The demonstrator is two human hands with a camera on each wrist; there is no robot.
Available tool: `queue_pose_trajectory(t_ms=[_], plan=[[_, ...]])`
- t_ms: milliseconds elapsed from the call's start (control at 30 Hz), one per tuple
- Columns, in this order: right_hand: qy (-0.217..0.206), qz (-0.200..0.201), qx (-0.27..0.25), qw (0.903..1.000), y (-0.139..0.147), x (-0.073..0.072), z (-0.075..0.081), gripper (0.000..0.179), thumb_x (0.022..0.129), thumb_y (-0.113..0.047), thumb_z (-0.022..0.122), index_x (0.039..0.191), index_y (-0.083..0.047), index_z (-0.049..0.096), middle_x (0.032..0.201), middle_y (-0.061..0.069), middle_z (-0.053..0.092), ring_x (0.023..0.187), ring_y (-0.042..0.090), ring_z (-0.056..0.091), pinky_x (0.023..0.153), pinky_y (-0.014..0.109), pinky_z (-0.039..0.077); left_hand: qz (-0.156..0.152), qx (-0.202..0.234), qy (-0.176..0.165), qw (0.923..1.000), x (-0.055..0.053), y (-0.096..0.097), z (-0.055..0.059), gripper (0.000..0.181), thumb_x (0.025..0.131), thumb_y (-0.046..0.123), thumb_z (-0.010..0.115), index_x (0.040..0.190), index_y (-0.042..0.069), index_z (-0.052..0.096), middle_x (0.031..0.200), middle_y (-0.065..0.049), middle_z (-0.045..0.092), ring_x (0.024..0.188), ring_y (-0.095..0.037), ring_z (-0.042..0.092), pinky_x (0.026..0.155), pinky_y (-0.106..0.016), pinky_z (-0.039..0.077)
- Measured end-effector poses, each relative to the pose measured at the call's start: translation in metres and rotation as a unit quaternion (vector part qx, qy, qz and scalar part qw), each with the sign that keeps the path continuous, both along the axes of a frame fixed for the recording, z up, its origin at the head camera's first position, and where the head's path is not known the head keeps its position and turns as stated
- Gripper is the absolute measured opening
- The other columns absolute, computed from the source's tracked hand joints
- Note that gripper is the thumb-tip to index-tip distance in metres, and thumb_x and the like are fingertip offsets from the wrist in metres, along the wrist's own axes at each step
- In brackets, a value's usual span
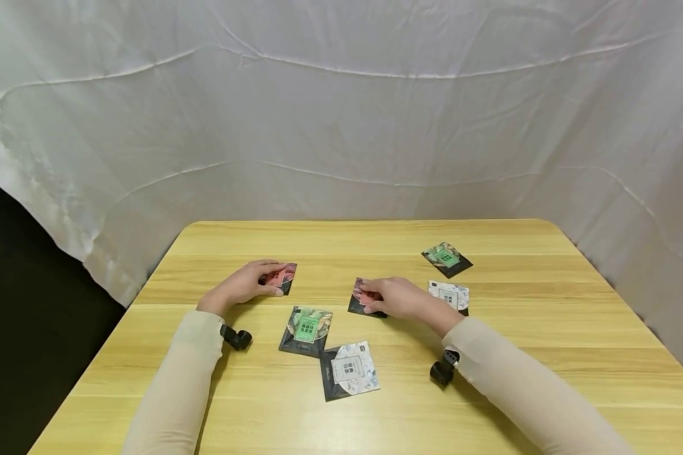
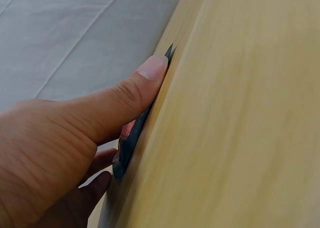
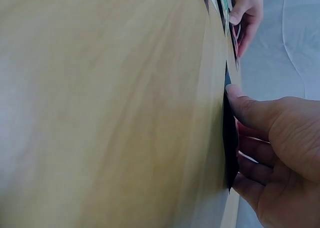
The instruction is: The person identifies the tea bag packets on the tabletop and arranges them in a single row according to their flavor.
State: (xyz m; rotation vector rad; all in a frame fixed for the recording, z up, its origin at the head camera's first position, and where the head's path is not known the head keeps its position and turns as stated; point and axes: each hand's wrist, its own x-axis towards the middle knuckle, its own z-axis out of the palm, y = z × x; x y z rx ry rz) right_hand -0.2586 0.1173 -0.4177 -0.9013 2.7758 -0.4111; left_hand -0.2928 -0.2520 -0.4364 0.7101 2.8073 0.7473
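Note:
Two flat square packets with red labels lie on the wooden table (image 1: 489,379). My left hand (image 1: 243,284) holds the left red-labelled packet (image 1: 289,273) at its edges, covering its left part. In the left wrist view, the thumb (image 2: 145,78) is on this packet's near side and fingertips (image 2: 102,183) are at the other end. Farther right, my right hand (image 1: 401,297) grips the second red-labelled packet (image 1: 355,306) across its right side. The right wrist view shows that packet's dark edge (image 3: 230,143) between thumb and fingers.
A green-labelled packet (image 1: 306,331) and a white packet (image 1: 353,370) lie nearer me, corners close together. Another green-labelled packet (image 1: 447,258) lies at the back right. Below it, a white packet (image 1: 451,293) is partly hidden by my right arm. Pale cloth (image 1: 341,126) hangs behind the table.

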Motion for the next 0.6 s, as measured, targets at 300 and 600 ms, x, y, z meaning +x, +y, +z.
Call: queue_pose_trajectory(t_ms=[300,600], plan=[[-0.003,-0.004,-0.001,1.0,-0.014,-0.005,0.0,0.058,0.093,-0.038,0.067,0.143,-0.013,0.052,0.142,0.008,0.053,0.117,0.028,0.058,0.1,0.043,0.046,-0.003,-0.025,0.018,0.9995,0.001,0.001,0.002,0.063,0.095,0.039,0.063,0.149,0.011,0.044,0.151,-0.022,0.037,0.138,-0.044,0.031,0.112,-0.058,0.027],[0.008,0.0,0.003,1.0,-0.025,-0.014,-0.004,0.054,0.094,-0.037,0.065,0.142,-0.013,0.054,0.139,0.009,0.056,0.125,0.031,0.053,0.105,0.044,0.043,0.005,-0.016,0.024,0.9996,-0.004,0.002,-0.002,0.068,0.092,0.038,0.068,0.147,0.006,0.044,0.146,-0.022,0.043,0.134,-0.041,0.04,0.109,-0.055,0.033]])
